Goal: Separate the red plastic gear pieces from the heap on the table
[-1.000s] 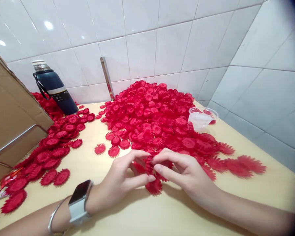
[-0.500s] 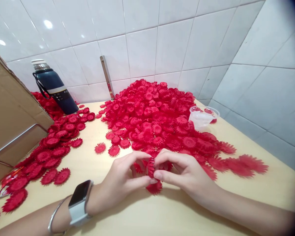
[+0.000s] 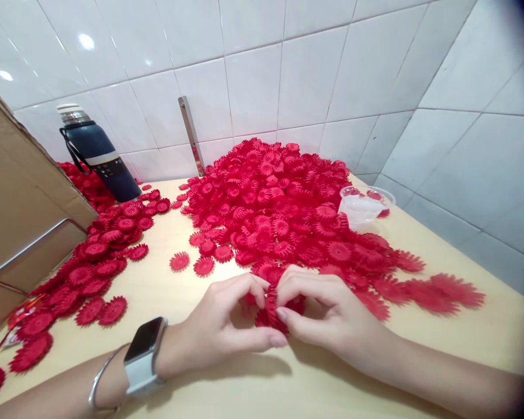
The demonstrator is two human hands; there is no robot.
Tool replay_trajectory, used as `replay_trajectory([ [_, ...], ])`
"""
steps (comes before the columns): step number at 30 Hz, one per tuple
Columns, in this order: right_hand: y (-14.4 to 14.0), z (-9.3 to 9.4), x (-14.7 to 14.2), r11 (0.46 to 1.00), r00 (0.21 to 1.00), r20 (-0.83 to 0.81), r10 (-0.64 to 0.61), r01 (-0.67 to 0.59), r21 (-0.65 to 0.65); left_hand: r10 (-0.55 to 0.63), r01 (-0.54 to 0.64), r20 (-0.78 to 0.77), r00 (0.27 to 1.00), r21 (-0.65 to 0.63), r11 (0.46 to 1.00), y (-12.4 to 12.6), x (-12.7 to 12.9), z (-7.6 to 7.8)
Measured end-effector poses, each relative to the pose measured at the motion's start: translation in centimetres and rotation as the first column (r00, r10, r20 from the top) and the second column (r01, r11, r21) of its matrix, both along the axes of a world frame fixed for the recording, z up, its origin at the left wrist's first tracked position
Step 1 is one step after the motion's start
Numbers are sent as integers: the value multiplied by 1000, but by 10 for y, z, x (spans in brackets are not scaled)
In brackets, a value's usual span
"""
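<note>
Between my two hands a red flower-shaped disc (image 3: 271, 304) with a toothed rim stands on edge. My right hand (image 3: 327, 299) pinches its right side between thumb and bent fingers. At its left edge are the curled fingertips of my left hand (image 3: 227, 317), while that thumb stretches out lower down, apart from the fingers. The left fingertips are partly hidden behind the disc. More red discs lie just behind and below the held one, so their outlines merge. A large heap of the same red discs (image 3: 266, 198) rises beyond my hands.
More discs (image 3: 94, 270) spread along a cardboard box (image 3: 30, 192) with a metal handle at left. A dark blue bottle (image 3: 98, 154) leans near the tiled wall. A clear plastic cup (image 3: 360, 212) stands right of the heap. A metal strip (image 3: 191, 137) leans against the wall.
My left thumb has moved down, away from the disc and the left fingers. The right hand keeps its pinch. The view has shifted slightly.
</note>
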State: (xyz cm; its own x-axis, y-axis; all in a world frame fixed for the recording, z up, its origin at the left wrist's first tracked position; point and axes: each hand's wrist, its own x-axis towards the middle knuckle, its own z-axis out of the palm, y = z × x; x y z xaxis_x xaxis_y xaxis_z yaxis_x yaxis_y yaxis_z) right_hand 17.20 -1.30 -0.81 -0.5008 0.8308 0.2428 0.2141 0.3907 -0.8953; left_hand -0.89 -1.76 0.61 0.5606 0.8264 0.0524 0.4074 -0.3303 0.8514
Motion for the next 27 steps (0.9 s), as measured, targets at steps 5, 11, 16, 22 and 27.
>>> replay_trajectory([
  [5, -2, 2, -1, 999, 1000, 11, 9, -9, 37, -64, 65, -56, 996, 18, 998, 0, 0, 3],
  [11, -4, 3, 0, 996, 997, -41, -65, 63, -58, -7, 23, -61, 998, 253, 967, 0, 2, 3],
  [16, -1, 1, 2, 961, 973, -135, -186, 151, -233, 205, -180, -45, 978, 322, 930, 7, 1, -1],
  [22, 2, -3, 5, 934, 944, -228, -238, 158, -319, 169, -159, -25, 985, 221, 962, 8, 0, -1],
  [27, 3, -8, 8, 924, 917, -305, -258, 142, -354, 188, -181, -12, 982, 208, 961, 8, 2, -1],
])
